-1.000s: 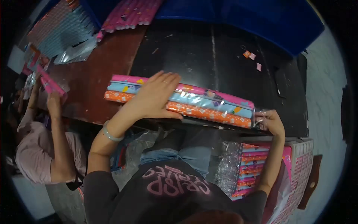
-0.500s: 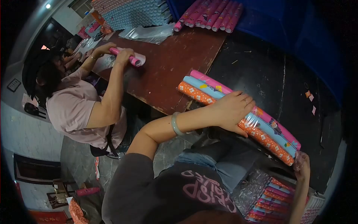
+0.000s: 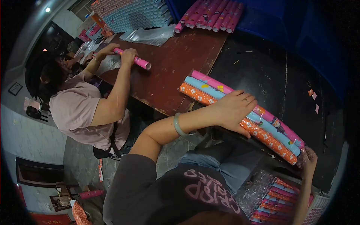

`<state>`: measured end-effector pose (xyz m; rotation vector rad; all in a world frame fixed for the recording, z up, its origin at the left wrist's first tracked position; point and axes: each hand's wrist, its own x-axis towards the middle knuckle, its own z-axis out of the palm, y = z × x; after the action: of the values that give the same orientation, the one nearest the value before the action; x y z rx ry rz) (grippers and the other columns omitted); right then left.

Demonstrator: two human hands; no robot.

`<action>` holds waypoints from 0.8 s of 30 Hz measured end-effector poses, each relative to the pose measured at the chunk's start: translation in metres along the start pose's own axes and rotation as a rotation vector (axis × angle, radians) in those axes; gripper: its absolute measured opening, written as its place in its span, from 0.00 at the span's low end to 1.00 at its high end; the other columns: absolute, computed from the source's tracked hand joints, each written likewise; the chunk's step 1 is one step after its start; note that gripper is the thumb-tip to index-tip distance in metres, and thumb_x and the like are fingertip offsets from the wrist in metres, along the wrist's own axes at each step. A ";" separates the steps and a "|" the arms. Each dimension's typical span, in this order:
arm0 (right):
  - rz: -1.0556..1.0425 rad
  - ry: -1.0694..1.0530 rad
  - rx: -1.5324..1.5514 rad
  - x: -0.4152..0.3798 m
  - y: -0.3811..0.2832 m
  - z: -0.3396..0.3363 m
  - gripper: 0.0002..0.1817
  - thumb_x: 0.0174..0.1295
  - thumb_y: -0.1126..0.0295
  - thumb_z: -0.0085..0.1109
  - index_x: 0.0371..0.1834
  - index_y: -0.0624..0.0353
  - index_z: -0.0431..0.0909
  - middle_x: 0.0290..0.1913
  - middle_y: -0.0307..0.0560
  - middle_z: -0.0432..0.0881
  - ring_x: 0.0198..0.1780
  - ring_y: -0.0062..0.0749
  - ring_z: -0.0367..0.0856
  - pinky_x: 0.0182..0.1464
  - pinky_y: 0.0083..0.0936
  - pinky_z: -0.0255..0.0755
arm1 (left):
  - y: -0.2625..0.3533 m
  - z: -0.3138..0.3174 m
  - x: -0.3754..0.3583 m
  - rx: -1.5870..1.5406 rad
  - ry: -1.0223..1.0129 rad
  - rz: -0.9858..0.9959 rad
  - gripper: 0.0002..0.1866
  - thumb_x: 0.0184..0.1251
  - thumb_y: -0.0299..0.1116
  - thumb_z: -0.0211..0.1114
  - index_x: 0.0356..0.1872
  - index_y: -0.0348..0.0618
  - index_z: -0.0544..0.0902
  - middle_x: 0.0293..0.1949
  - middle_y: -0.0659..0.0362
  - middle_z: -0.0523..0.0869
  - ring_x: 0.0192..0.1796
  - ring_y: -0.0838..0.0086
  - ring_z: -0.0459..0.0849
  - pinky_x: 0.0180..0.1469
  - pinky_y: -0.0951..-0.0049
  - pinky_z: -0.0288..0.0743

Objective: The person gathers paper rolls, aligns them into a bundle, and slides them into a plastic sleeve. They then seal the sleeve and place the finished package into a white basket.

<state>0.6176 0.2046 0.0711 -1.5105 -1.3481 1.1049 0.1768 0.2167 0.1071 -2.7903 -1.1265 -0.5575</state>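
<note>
Three wrapping paper rolls, pink (image 3: 282, 129), light blue (image 3: 275, 131) and orange (image 3: 268, 139), lie side by side in clear film on the black tabletop. My left hand (image 3: 234, 110) grips across the middle of the bundle, thumb on the near side and fingers over the far side. At the right end, my right hand (image 3: 309, 157) pinches the gathered end of the clear plastic wrap (image 3: 301, 159). Part of the film is hidden behind those fingers.
Across the red-brown table (image 3: 180, 60), a co-worker (image 3: 80, 107) holds a pink roll (image 3: 142, 63). Several pink rolls (image 3: 210, 15) lie at the back near clear plastic sleeves (image 3: 148, 36). Wrapped rolls (image 3: 275, 200) are stacked below right. Paper scraps (image 3: 313, 95) lie far right.
My right hand has shifted slightly right and up with the plastic end. My left hand stays on the rolls. The co-worker's pink roll has moved right, its loose sheet now wound up.
</note>
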 end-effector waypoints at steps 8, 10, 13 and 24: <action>0.155 -0.110 0.039 0.016 0.007 -0.012 0.11 0.66 0.63 0.59 0.35 0.59 0.76 0.17 0.32 0.70 0.13 0.13 0.66 0.13 0.13 0.56 | -0.001 0.000 0.002 -0.005 0.013 0.005 0.55 0.42 0.74 0.62 0.54 0.24 0.73 0.53 0.42 0.78 0.60 0.55 0.75 0.63 0.60 0.63; 0.171 -0.162 0.104 0.018 0.005 -0.011 0.11 0.66 0.63 0.58 0.35 0.60 0.75 0.16 0.32 0.68 0.13 0.12 0.64 0.13 0.12 0.55 | 0.000 -0.005 0.003 -0.023 -0.007 0.003 0.54 0.44 0.73 0.62 0.54 0.24 0.72 0.53 0.41 0.77 0.59 0.53 0.74 0.64 0.59 0.62; 0.203 -0.206 0.154 0.017 -0.004 -0.003 0.10 0.66 0.64 0.57 0.38 0.61 0.75 0.16 0.30 0.67 0.12 0.12 0.62 0.13 0.11 0.54 | 0.001 -0.003 0.002 -0.045 -0.025 -0.001 0.52 0.46 0.71 0.63 0.54 0.24 0.71 0.54 0.41 0.76 0.59 0.52 0.74 0.64 0.57 0.62; 0.282 -0.106 0.001 -0.006 -0.037 -0.003 0.11 0.59 0.66 0.67 0.36 0.61 0.79 0.24 0.36 0.79 0.18 0.15 0.72 0.18 0.14 0.62 | 0.001 -0.005 0.004 -0.056 -0.046 -0.028 0.51 0.45 0.69 0.65 0.54 0.25 0.71 0.54 0.42 0.76 0.59 0.53 0.74 0.64 0.57 0.63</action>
<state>0.6093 0.2022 0.1079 -1.6985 -1.2279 1.3769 0.1788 0.2171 0.1130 -2.8525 -1.1786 -0.5385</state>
